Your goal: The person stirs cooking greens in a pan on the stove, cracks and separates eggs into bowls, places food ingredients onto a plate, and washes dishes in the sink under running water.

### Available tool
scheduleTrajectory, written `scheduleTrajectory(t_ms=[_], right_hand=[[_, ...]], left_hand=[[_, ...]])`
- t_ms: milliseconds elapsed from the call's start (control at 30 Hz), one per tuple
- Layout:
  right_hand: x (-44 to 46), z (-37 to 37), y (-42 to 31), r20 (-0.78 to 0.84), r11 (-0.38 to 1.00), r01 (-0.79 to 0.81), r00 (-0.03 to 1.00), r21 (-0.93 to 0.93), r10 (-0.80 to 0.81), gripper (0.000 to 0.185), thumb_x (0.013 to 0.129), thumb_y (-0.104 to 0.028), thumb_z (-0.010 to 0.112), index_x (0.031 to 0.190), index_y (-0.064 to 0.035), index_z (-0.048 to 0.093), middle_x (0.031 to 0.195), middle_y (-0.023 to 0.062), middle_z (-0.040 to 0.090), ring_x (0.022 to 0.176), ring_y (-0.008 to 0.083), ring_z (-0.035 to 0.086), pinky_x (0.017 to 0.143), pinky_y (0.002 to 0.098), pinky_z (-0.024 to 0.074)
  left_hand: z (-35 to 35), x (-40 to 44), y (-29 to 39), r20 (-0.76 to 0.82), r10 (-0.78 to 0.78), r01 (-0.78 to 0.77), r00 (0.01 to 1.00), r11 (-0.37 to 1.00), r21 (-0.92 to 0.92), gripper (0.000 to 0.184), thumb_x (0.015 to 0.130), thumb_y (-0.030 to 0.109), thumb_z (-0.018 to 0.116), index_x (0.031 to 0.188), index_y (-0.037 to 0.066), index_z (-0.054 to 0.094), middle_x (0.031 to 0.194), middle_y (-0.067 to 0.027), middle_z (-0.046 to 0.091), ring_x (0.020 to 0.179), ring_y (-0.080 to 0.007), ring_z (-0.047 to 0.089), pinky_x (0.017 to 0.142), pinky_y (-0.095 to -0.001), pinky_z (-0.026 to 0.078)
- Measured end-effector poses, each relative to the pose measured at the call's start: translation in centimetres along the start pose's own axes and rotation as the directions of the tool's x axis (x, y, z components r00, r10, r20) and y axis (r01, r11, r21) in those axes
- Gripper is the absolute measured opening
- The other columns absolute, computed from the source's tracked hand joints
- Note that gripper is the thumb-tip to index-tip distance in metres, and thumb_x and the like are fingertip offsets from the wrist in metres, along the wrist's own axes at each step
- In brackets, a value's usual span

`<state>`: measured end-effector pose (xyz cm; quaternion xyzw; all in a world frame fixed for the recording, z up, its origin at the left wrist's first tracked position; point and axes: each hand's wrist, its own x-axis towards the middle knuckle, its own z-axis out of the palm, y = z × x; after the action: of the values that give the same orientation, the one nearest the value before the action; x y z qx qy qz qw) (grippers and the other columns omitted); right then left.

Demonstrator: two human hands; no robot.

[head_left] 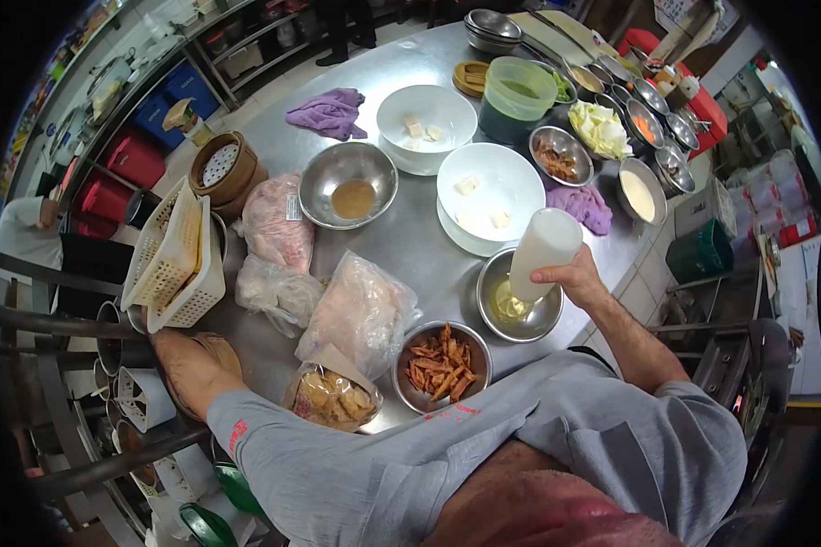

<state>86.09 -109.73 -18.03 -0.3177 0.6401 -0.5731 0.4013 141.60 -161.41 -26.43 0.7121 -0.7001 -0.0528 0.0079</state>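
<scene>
My right hand (570, 276) is wrapped round a pale squeeze bottle (547, 239), tilted with its tip down over a metal bowl (543, 319) that holds yellowish liquid. My left arm reaches out to the left, and its hand (160, 335) is mostly hidden by the white perforated baskets (187, 283); its fingers do not show. Beside the metal bowl stands another one with reddish-brown strips (442, 366). Just beyond the bottle is a white bowl (490, 187) with pale cubes in it.
Plastic bags of meat (360, 305) and a bag of yellowish pieces (333, 397) lie near my body. Farther off are a metal bowl with brown liquid (348, 182), a second white bowl (426, 118), purple cloths (328, 114), a green-filled container (517, 98) and several ingredient bowls.
</scene>
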Motion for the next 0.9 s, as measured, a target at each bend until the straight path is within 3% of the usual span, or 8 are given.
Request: scheduleTrajectory(t_ms=[167, 200, 433, 567, 700, 767, 867, 900], right_hand=[[0.1, -0.1, -1.6, -0.064, 0.992, 0.019, 0.998, -0.122, -0.027, 0.055, 0.059, -0.01, 0.079, 0.109, -0.0008, 0.056, 0.099, 0.008, 0.063, 0.091, 0.0153, 0.058, 0.084, 0.0299, 0.0451], [0.2, -0.1, -1.5, -0.108, 0.99, 0.057, 0.992, -0.131, -0.071, 0.051, 0.058, -0.006, 0.077, 0.104, 0.0008, 0.057, 0.092, 0.0078, 0.063, 0.084, 0.0166, 0.06, 0.078, 0.031, 0.0475], [1.3, -1.0, -2.6, -0.057, 0.985, 0.16, 0.986, 0.062, -0.156, 0.048, 0.062, -0.007, 0.077, 0.105, -0.0005, 0.058, 0.095, 0.0077, 0.063, 0.089, 0.0159, 0.059, 0.082, 0.031, 0.0464], [1.0, -1.2, -0.7, -0.03, 0.994, 0.057, 0.998, -0.091, -0.06, 0.052, 0.065, -0.017, 0.079, 0.109, -0.0016, 0.055, 0.099, 0.0082, 0.061, 0.094, 0.0145, 0.057, 0.085, 0.0316, 0.045], [1.1, -2.0, -0.8, -0.009, 0.994, 0.106, 0.994, 0.034, -0.105, 0.053, 0.064, -0.017, 0.079, 0.109, -0.002, 0.055, 0.099, 0.0081, 0.061, 0.095, 0.0144, 0.057, 0.086, 0.0318, 0.0447], [1.4, -2.0, -0.5, -0.016, 0.994, 0.091, 0.996, -0.054, -0.092, 0.053, 0.064, -0.014, 0.079, 0.109, -0.002, 0.055, 0.097, 0.0077, 0.062, 0.091, 0.0144, 0.058, 0.083, 0.0305, 0.0461], [1.2, -2.2, -0.7, 0.009, 0.988, 0.153, 0.988, 0.014, -0.153, 0.049, 0.064, -0.013, 0.079, 0.107, -0.0018, 0.057, 0.095, 0.0073, 0.063, 0.088, 0.0137, 0.06, 0.081, 0.0295, 0.0474], [1.1, -2.3, -0.5, 0.01, 0.988, 0.149, 0.989, 0.028, -0.149, 0.049, 0.064, -0.013, 0.079, 0.107, -0.0018, 0.057, 0.095, 0.0073, 0.063, 0.088, 0.0137, 0.06, 0.081, 0.0295, 0.0474]], left_hand=[[0.1, 0.3, -0.3, -0.005, 0.009, -0.009, 1.0, 1.0, 0.014, 0.036, 0.077, 0.024, 0.057, 0.105, 0.002, 0.061, 0.104, -0.0184, 0.061, 0.094, -0.0322, 0.059, 0.08, -0.0393, 0.046], [0.1, 0.3, -0.4, -0.005, 0.014, -0.013, 1.0, 1.0, 0.018, 0.036, 0.077, 0.024, 0.057, 0.105, 0.002, 0.06, 0.104, -0.0184, 0.061, 0.094, -0.0322, 0.059, 0.08, -0.0393, 0.046], [-0.5, -0.1, -1.1, -0.025, -0.011, 0.012, 1.0, 0.999, 0.033, 0.037, 0.077, 0.025, 0.057, 0.106, 0.001, 0.06, 0.104, -0.0188, 0.061, 0.094, -0.0322, 0.059, 0.08, -0.0391, 0.046], [-1.2, -0.8, -1.5, -0.05, -0.037, 0.039, 0.998, 0.999, 0.026, 0.038, 0.077, 0.025, 0.056, 0.106, 0.001, 0.06, 0.105, -0.0189, 0.061, 0.095, -0.0322, 0.059, 0.08, -0.0389, 0.046], [-2.6, -2.2, -1.6, -0.113, -0.074, 0.071, 0.991, 0.997, -0.027, 0.039, 0.077, 0.026, 0.056, 0.107, 0.0, 0.059, 0.105, -0.0191, 0.061, 0.095, -0.0322, 0.059, 0.08, -0.0388, 0.046], [-3.9, -3.1, -1.9, -0.142, -0.101, 0.094, 0.985, 0.994, -0.055, 0.04, 0.078, 0.026, 0.056, 0.107, 0.0, 0.059, 0.105, -0.0192, 0.061, 0.095, -0.0322, 0.059, 0.08, -0.0388, 0.046], [-6.2, -5.7, -2.3, -0.386, -0.192, 0.091, 0.903, 0.96, -0.265, 0.04, 0.078, 0.027, 0.056, 0.108, 0.0, 0.059, 0.105, -0.0194, 0.061, 0.095, -0.0322, 0.059, 0.081, -0.0387, 0.046], [-7.2, -7.1, -2.0, -0.553, -0.225, 0.032, 0.802, 0.941, -0.336, 0.042, 0.077, 0.025, 0.059, 0.109, -0.002, 0.057, 0.104, -0.0198, 0.061, 0.095, -0.0312, 0.06, 0.08, -0.0377, 0.046]])
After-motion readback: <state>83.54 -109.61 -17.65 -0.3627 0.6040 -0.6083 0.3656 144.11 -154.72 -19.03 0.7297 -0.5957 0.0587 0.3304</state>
